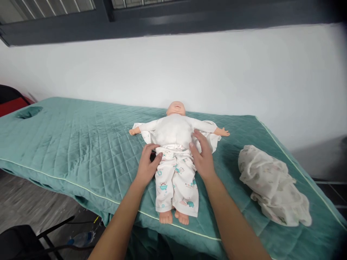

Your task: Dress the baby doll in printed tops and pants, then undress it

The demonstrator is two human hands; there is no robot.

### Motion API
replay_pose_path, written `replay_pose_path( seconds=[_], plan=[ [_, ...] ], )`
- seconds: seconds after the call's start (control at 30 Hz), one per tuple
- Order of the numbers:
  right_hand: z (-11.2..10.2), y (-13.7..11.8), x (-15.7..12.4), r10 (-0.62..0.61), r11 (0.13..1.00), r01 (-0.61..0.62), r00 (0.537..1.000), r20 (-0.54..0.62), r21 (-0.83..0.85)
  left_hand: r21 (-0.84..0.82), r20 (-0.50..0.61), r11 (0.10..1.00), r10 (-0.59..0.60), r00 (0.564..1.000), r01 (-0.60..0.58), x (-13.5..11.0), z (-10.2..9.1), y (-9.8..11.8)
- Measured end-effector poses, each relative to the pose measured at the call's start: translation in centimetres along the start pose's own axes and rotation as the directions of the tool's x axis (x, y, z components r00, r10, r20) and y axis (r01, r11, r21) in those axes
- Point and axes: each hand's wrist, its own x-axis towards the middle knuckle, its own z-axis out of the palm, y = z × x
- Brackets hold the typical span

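Note:
A baby doll (177,108) lies on its back with its arms spread, feet toward me. White cloth covers its torso and upper arms, and a white printed garment (217,139) is spread out beneath its arms. On its legs are white trousers (177,180) with teal and pink prints. At the waist, on the left side, my left hand (148,164) touches the trousers, its thumb and fingers apart. My right hand (203,155) rests by the other side of the waist and lower torso, fingers spread. Neither hand visibly grips anything.
A green quilted cover (94,144) lies over the bed, with a round hole (29,112) at far left. A crumpled white printed cloth (273,187) sits at right. The white wall (173,72) stands behind. A plastic bottle (81,239) and black chair (20,242) are below left.

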Motion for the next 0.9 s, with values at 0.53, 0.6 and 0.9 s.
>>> replay_pose_path(
  seconds=[0.53, 0.6, 0.9],
  plan=[
    [-0.2, -1.5, -2.3, -0.134, 0.917, 0.157, 0.987, 0.086, -0.368, 0.158, -0.032, 0.987, 0.030, 0.999, -0.025, 0.5, 0.2, 0.1],
    [-0.2, -1.7, -2.5, -0.151, 0.903, 0.169, 0.985, 0.078, -0.395, 0.206, -0.041, 0.978, 0.052, 0.998, -0.043, 0.5, 0.2, 0.0],
    [-2.1, -2.9, -5.6, -0.086, 0.899, 0.119, 0.992, 0.096, -0.423, 0.399, -0.008, 0.906, 0.156, 0.988, -0.140, 0.7, 0.2, -0.3]
  ],
)
